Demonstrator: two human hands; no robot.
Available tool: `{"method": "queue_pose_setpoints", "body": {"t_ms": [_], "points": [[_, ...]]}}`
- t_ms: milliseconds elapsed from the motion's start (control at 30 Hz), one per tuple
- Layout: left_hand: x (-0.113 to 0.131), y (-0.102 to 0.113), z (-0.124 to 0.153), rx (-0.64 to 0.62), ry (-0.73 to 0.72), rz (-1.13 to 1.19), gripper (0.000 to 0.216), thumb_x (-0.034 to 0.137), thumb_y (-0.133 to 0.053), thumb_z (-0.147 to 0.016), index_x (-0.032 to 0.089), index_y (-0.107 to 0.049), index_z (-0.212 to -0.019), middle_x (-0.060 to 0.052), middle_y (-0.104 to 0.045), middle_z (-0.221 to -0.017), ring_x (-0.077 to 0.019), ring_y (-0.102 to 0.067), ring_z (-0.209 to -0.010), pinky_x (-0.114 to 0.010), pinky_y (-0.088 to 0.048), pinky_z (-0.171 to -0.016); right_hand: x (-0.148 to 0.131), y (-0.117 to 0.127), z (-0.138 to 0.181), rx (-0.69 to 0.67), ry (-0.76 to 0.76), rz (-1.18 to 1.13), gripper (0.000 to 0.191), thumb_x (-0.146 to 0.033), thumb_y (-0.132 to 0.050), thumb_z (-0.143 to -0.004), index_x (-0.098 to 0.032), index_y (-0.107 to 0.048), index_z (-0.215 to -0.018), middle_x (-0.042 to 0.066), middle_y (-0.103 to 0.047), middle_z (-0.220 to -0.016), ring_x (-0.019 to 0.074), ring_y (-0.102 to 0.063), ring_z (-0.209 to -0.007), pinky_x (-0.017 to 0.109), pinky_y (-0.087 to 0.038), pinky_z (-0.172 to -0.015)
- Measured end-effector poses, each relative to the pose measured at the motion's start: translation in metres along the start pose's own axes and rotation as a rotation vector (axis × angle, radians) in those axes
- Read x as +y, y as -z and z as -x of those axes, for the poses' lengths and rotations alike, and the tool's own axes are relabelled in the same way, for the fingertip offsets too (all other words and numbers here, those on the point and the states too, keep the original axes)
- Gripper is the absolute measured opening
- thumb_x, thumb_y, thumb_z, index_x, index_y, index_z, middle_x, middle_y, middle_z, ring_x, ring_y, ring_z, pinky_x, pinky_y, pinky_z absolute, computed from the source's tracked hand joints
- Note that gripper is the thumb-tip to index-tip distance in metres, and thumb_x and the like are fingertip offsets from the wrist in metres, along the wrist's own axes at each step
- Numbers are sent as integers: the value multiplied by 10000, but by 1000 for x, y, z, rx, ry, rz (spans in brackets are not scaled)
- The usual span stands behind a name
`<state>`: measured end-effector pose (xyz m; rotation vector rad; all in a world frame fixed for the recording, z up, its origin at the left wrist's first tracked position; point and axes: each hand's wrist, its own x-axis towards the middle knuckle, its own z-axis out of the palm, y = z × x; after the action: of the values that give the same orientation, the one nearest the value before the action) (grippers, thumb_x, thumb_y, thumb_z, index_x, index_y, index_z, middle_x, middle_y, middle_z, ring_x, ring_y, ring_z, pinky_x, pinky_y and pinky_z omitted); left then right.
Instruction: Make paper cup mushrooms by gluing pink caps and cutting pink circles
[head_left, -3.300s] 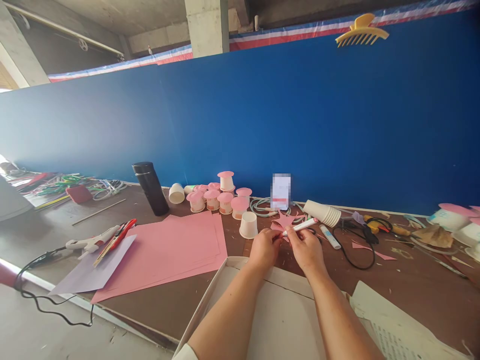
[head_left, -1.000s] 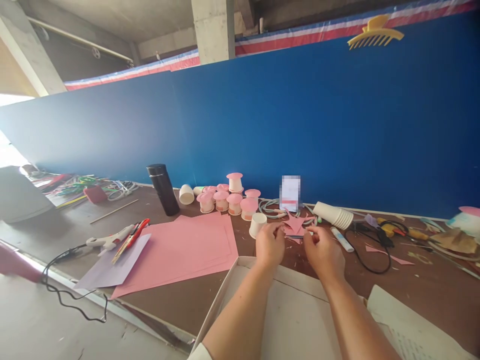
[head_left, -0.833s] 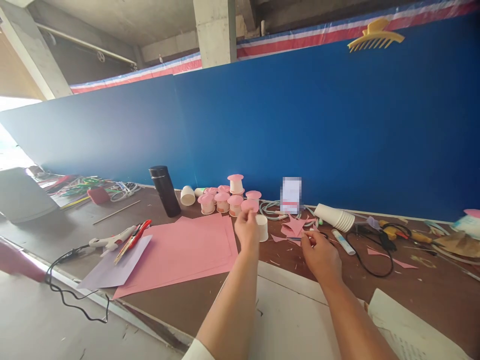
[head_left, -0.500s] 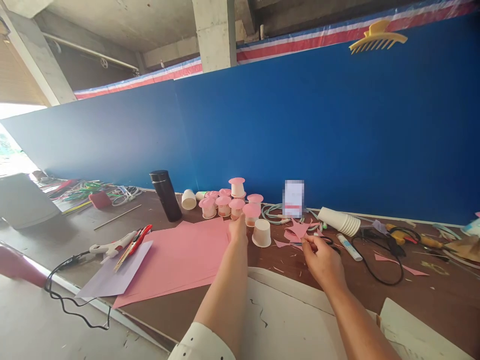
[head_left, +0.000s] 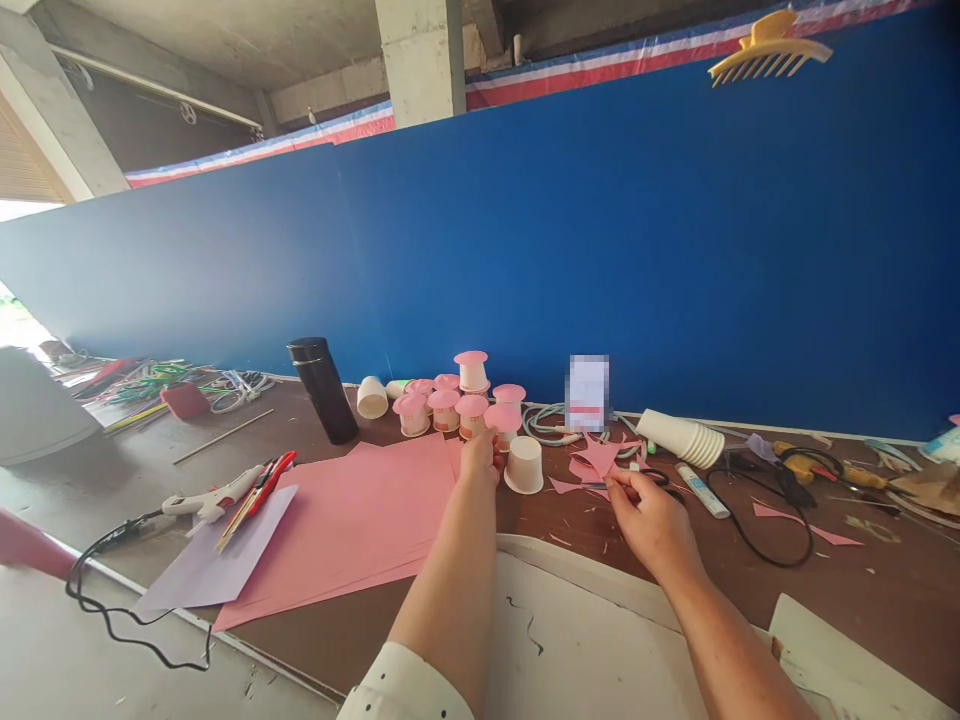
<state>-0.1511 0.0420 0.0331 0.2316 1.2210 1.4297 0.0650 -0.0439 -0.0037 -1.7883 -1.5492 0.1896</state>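
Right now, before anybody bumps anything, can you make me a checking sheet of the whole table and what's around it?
Surface: brown table, pink scraps and other bits scattered on it.
Job's things: plain white cup, upside down beside the pink-topped cups; pink sheets lie flat.
Clutter: glue gun, red-handled tool, black bottle standing, stacked white cups lying sideways.
Left hand: at the front of the pink-topped cups; grip unclear.
Right hand: fingertips at the pink scraps; what it holds is unclear.
Cables: black cord runs from the glue gun over the table edge; black cable loops on the right.
Surroundings: blue partition behind; yellow claw clip at its top edge.
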Motion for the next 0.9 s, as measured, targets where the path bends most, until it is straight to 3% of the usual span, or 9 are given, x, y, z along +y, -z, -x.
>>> {"method": "queue_pose_setpoints", "body": {"t_ms": [200,333,433,500,600,700,767,900], "points": [[0,1,4,-19,-61,58,212,146,-689,-755,149,-480,-719,52,-456,-613,-4,-304,-417,-121,-222,-366,2,-1,0,-78,-43,-33,271,-455,-484,-852,-271,-676,-905,25,-735,-814,225,-665,-748,292,-419,-634],[0,4,8,-63,-161,92,219,202,-704,-763,157,-491,-733,81,-372,-573,-6,-256,-417,-129,-196,-373,0,0,0,-85,-41,-61,253,-447,-484,-847,-273,-666,-877,18,-729,-790,219,-658,-717,292,-417,-621],[1,4,16,-174,-301,145,279,261,-766,-706,158,-514,-764,88,-357,-583,-5,-262,-435,-127,-209,-389,-2,1,0,-55,-27,-122,261,-453,-503,-831,-256,-671,-859,28,-718,-765,216,-641,-689,299,-417,-624],[1,3,25,-327,-358,196,335,288,-807,-653,152,-529,-781,78,-402,-624,0,-279,-455,-123,-219,-398,-4,3,-1,-11,-31,-209,275,-465,-542,-803,-235,-685,-844,38,-701,-734,214,-624,-683,303,-419,-631],[-4,1,44,-620,-283,230,379,314,-833,-626,147,-533,-787,61,-439,-688,5,-298,-486,-116,-201,-404,-10,7,-1,-22,-122,-488,316,-502,-616,-755,-206,-697,-835,3,-602,-589,163,-532,-544,270,-377,-519],[-17,1,64,-860,-151,130,374,341,-821,-656,140,-517,-741,64,-377,-649,-4,-283,-499,-114,-170,-406,-19,16,0,-133,-316,-934,377,-545,-666,-731,-209,-679,-901,-58,-486,-547,82,-345,-409,218,-222,-377],[-27,3,73,-923,-102,33,384,364,-811,-671,140,-502,-712,67,-346,-616,-9,-247,-491,-120,-144,-404,-24,22,1,-183,-366,-1204,389,-540,-709,-713,-215,-672,-924,-45,-546,-673,58,-345,-434,197,-194,-354],[-42,7,78,-899,-64,-118,401,411,-802,-674,152,-500,-726,80,-305,-564,-18,-198,-473,-143,-99,-403,-28,27,3,-280,-310,-1524,324,-473,-751,-731,-220,-678,-922,-34,-568,-757,53,-412,-527,156,-276,-388]]}}
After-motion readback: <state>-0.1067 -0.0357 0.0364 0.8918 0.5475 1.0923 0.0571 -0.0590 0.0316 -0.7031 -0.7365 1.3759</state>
